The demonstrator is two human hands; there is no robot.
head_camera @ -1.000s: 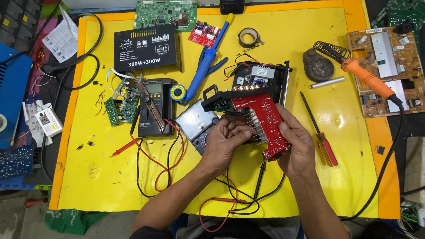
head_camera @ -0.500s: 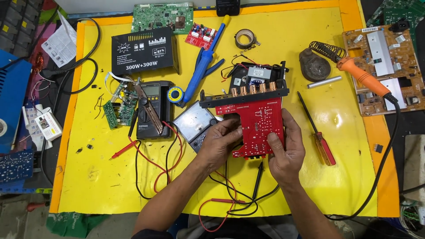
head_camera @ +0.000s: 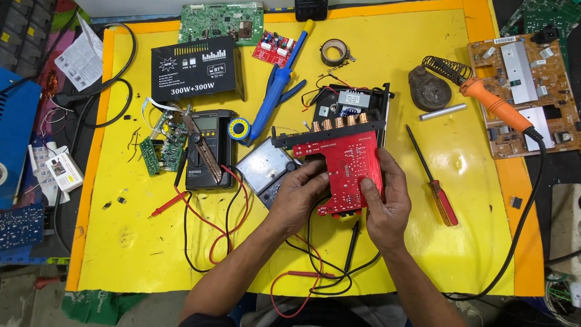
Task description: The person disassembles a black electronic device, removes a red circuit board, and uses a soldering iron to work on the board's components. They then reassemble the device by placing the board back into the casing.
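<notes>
Both my hands grip the flat red rectangular circuit board (head_camera: 348, 169) with its black knobbed front strip: left hand (head_camera: 296, 200) pinching its left edge, right hand (head_camera: 384, 203) its lower right, above the yellow counter (head_camera: 121, 242).

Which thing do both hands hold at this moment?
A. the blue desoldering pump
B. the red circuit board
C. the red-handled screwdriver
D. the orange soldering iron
B: the left hand and the right hand grip the red circuit board from its two sides, above the yellow mat.
</notes>
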